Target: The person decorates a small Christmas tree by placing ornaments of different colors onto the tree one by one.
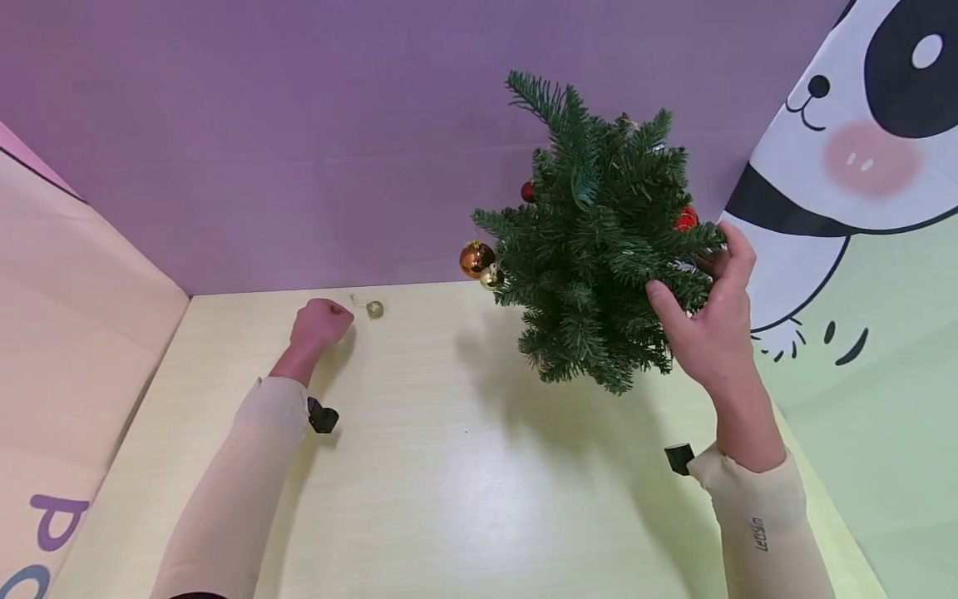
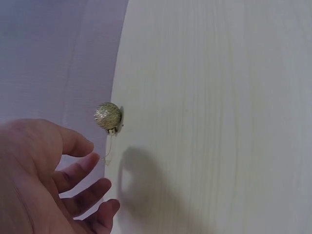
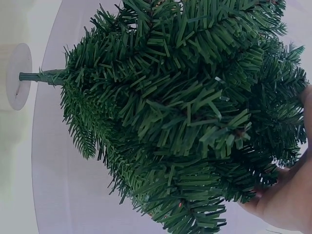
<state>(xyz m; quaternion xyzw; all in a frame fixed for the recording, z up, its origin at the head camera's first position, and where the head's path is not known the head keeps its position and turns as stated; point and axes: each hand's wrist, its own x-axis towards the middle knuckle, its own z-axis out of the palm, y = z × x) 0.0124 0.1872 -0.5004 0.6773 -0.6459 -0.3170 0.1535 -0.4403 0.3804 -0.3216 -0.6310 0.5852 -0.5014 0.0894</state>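
A small artificial Christmas tree (image 1: 599, 241) stands at the back right of the table, with an orange bauble (image 1: 476, 259), a small gold bauble (image 1: 491, 278) and red ones among its branches. My right hand (image 1: 711, 320) grips its right side, thumb in front and fingers behind among the needles. In the right wrist view the tree's trunk (image 3: 44, 76) runs to a pale round base (image 3: 19, 77). At the table's back edge lies a textured gold bauble (image 2: 107, 116) with a thin string. My left hand (image 2: 53, 170) is beside it, fingers loosely bent, thumb and index tips close to the string.
The pale wooden table (image 1: 419, 466) ends against a purple backdrop (image 1: 299, 150). A panel with a cartoon panda (image 1: 861, 166) rises on the right, and a pale pink panel (image 1: 75, 274) on the left.
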